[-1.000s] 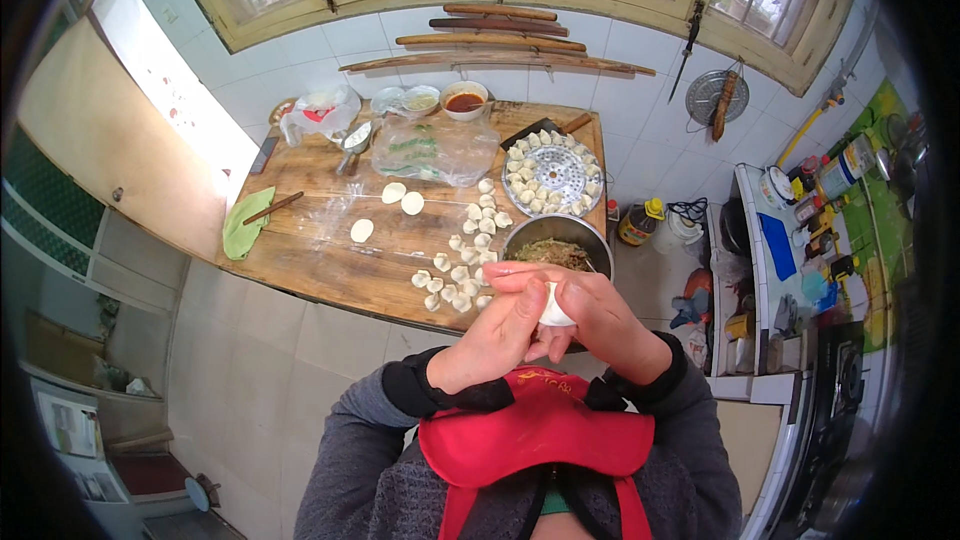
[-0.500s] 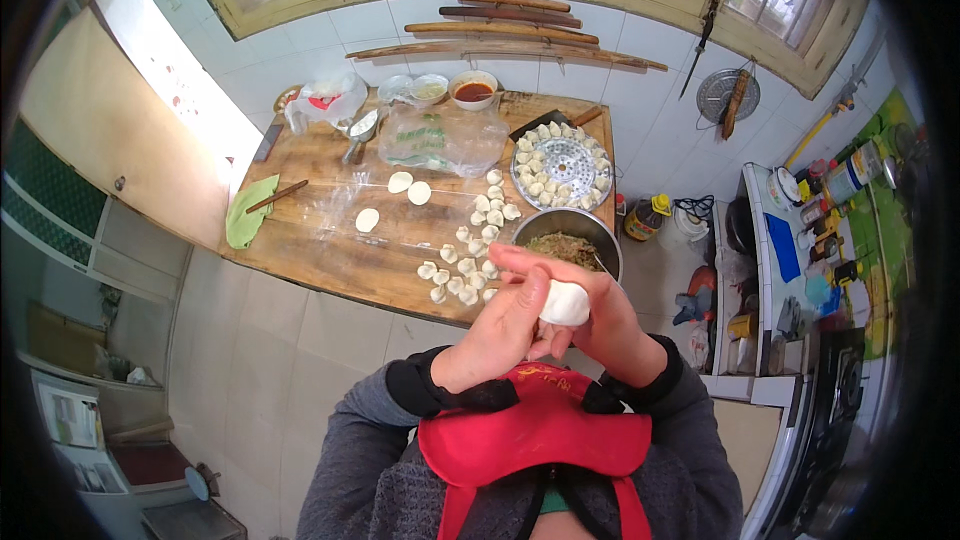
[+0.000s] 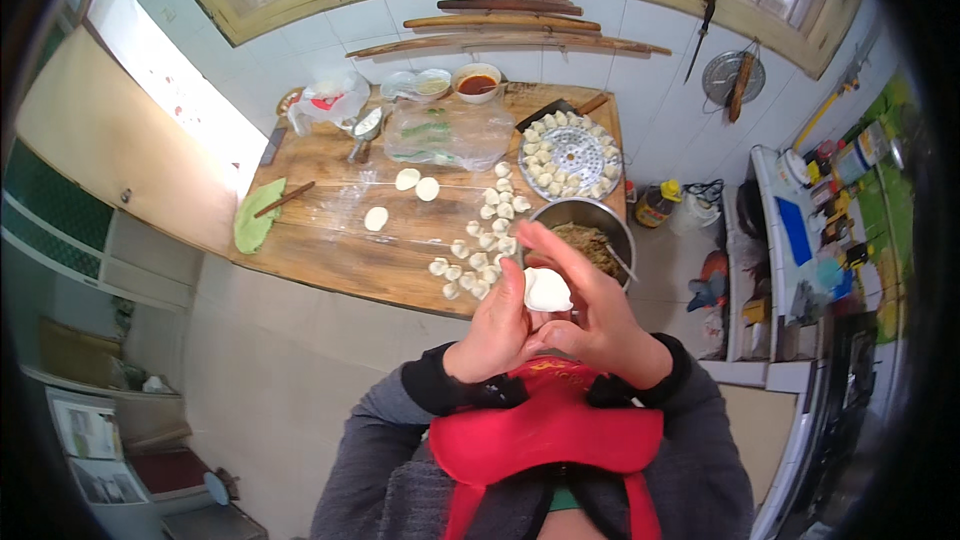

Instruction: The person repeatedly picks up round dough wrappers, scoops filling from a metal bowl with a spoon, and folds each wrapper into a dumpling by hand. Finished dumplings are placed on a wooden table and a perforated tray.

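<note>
In front of my red apron, a white dumpling [image 3: 547, 291] with a folded edge sits between my two hands. My left hand [image 3: 488, 332] is closed round its left side, the thumb up against the dough and the other fingers mostly hidden. On the other side, my right hand [image 3: 606, 318] is open, its fingers stretched out toward the bowl and its thumb apart just below the dumpling. Just beyond my hands is a metal bowl [image 3: 627, 227] of minced filling [image 3: 592, 242] with a utensil in it. Several dumplings [image 3: 480, 260] lie on the wooden table left of the bowl.
A perforated metal tray [image 3: 577, 156] ringed with dumplings stands behind the bowl, beside a cleaver [image 3: 548, 114]. Flat dough wrappers [image 3: 428, 189], a rolling pin [image 3: 285, 199] on a green cloth [image 3: 256, 225], a plastic bag [image 3: 450, 135] and a sauce bowl [image 3: 476, 85] are farther off.
The dumpling and my hands have shifted slightly left and up. My right fingers have lifted away from the dumpling, and its folded edge now shows. The whole view has shifted a little.
</note>
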A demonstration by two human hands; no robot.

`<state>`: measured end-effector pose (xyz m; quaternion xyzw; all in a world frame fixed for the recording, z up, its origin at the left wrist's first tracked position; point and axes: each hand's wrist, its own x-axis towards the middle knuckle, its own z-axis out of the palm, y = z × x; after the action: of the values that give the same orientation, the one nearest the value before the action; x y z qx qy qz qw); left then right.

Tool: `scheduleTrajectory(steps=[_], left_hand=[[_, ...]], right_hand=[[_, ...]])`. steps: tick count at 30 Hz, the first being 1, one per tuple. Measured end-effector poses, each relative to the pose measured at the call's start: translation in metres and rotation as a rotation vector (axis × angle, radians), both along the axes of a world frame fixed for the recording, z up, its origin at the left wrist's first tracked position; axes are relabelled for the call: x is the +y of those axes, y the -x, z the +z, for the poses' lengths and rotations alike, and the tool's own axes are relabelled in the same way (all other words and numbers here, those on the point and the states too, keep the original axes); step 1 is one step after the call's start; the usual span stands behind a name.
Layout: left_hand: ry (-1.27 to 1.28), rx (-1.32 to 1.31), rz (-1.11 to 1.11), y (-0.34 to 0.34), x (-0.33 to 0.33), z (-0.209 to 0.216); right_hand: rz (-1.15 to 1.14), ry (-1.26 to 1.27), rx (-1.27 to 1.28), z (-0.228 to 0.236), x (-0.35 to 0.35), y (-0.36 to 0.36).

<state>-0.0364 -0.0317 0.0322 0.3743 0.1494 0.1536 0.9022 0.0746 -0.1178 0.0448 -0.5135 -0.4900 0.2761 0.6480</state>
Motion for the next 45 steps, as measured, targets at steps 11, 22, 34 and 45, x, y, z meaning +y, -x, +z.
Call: scheduleTrajectory(steps=[11,22,34,45], left_hand=[[0.033,-0.244,-0.147,0.024,0.034,-0.037],[-0.036,-0.519,-0.271,0.024,0.039,-0.049],[-0.487,-0.09,-0.163,0.031,0.011,0.002],[-0.414,-0.015,-0.205,0.032,0.0,0.012]], right_hand=[[-0.392,-0.403,-0.572,0.013,0.003,0.02],[-0.378,-0.444,-0.551,0.013,-0.001,0.021],[0.079,-0.179,-0.226,0.006,0.005,0.01],[0.335,0.024,-0.227,0.019,0.002,-0.007]])
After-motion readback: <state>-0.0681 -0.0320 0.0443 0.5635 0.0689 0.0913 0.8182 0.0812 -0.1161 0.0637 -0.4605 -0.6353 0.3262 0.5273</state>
